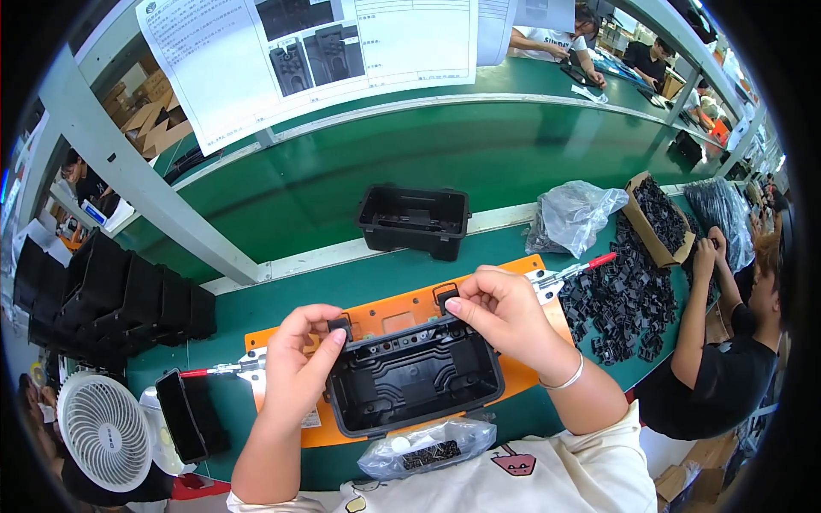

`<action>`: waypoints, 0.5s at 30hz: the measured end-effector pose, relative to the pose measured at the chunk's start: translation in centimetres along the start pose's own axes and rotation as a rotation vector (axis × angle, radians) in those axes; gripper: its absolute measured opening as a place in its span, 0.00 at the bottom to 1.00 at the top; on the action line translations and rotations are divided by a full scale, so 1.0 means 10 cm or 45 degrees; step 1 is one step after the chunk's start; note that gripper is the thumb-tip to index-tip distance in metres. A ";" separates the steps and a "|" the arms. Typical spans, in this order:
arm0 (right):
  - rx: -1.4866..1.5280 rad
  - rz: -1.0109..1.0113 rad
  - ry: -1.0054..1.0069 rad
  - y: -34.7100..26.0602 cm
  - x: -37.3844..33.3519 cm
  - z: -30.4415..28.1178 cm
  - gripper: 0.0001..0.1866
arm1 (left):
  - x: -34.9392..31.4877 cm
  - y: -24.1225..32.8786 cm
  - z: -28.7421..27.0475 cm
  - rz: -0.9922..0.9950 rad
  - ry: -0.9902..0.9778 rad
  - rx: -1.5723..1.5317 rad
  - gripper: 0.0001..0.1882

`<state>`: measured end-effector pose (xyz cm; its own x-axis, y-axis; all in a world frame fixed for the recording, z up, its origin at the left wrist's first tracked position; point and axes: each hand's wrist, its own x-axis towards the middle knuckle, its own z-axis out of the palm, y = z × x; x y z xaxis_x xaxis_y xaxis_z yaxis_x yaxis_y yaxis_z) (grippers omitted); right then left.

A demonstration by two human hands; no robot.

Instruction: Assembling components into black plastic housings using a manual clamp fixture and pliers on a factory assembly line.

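Observation:
In front of me an open black plastic box (419,385) lies in an orange fixture plate (398,321), its ribbed inside facing up. My left hand (301,359) pinches a small black latch clip (341,328) between thumb and fingers at the box's far left corner. My right hand (505,312) pinches a second black latch clip (446,298), with a thin wire loop, at the far right of the same edge. Toggle clamps with red handles flank the plate, the left clamp (224,369) and the right clamp (571,272). The fingers partly cover both clips.
Another black box (414,221) stands at the back. On the right are loose black clips (617,299), a carton (657,218) and a plastic bag (575,214). Stacked black boxes (120,291) and a white fan (107,432) stand left. A bag of screws (428,451) lies nearest me. A co-worker (727,359) sits right.

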<state>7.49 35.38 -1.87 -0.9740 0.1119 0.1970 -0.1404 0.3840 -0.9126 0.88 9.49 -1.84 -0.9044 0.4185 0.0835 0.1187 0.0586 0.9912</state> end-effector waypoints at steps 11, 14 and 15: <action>-0.751 -0.208 0.115 0.17 -0.03 -0.01 0.20 | 0.06 -0.13 0.14 0.582 0.170 1.101 0.16; -0.799 -0.226 0.197 0.12 -0.04 -0.16 0.15 | 0.02 0.08 0.24 0.620 -0.007 1.118 0.15; -0.741 -0.240 0.189 0.11 -0.06 -0.21 0.13 | 0.02 0.15 0.31 0.655 -0.133 1.159 0.14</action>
<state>8.27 37.65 -2.21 -0.9009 0.1036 0.4215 -0.1472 0.8406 -0.5212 2.13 12.46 -0.67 -0.6227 0.6597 0.4207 0.7811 0.4926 0.3837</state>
